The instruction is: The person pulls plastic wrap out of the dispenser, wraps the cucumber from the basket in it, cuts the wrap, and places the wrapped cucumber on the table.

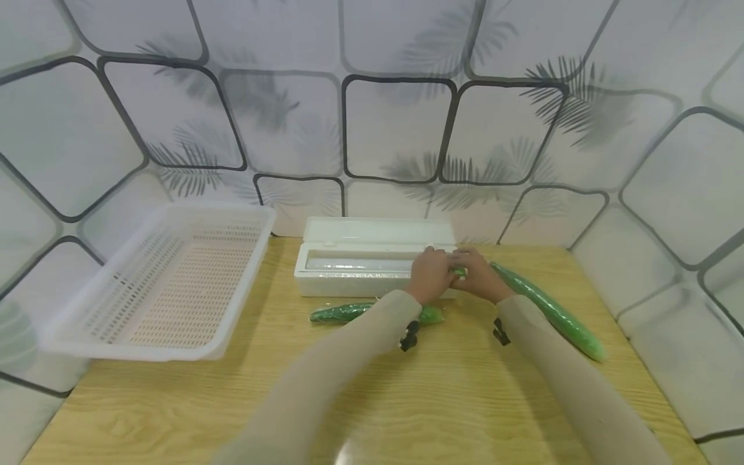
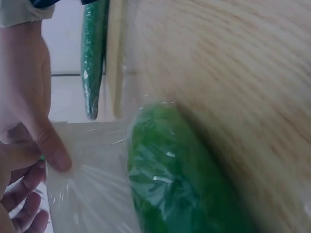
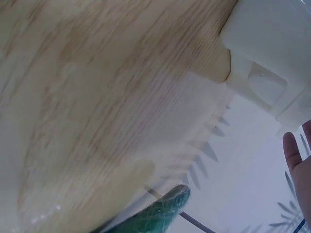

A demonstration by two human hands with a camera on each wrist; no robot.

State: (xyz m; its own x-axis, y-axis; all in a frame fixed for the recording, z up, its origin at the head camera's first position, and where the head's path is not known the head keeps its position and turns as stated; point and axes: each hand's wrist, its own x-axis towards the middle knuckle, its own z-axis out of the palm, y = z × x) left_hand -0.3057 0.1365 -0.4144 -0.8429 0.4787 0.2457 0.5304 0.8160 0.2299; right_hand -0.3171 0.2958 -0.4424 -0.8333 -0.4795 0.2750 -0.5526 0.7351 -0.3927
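A white cling film box (image 1: 354, 283) stands against the wall, lid raised, a film roll (image 1: 360, 265) inside. Both hands meet at its right end, a small bright-green piece (image 1: 460, 272) between them, its kind unclear. My left hand (image 1: 431, 274) has its thumb on wrinkled cling film (image 2: 97, 194) along the box front, the fingers curled behind. My right hand (image 1: 479, 276) bends over the box end; its fingertips are mostly hidden, and only a little of it shows in the right wrist view. A film-wrapped cucumber (image 2: 165, 179) lies before the box, partly under the left forearm.
Another wrapped cucumber (image 1: 552, 310) lies slanting on the wooden table (image 1: 442, 400), right of the box. At left stands a white slotted plastic basket (image 1: 232, 310). Patterned wall covering (image 1: 395, 129) surrounds the table at the back and sides.
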